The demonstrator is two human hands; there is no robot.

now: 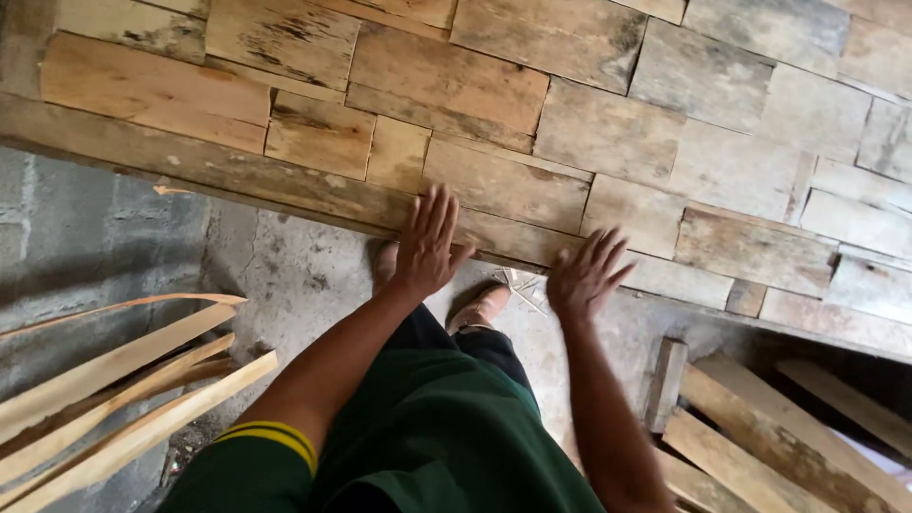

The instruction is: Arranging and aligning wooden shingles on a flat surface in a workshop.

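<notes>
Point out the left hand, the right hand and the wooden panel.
left hand (427, 242), head view, back of the hand
right hand (581, 277), head view, back of the hand
wooden panel (608, 133), head view, a bare plank

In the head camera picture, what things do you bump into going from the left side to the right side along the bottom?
Thin wooden strips → left hand → right hand → stacked wooden planks.

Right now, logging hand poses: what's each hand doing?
Left hand: open, fingers spread flat on the wooden panel, holding nothing.
Right hand: open, flat on it too.
</notes>
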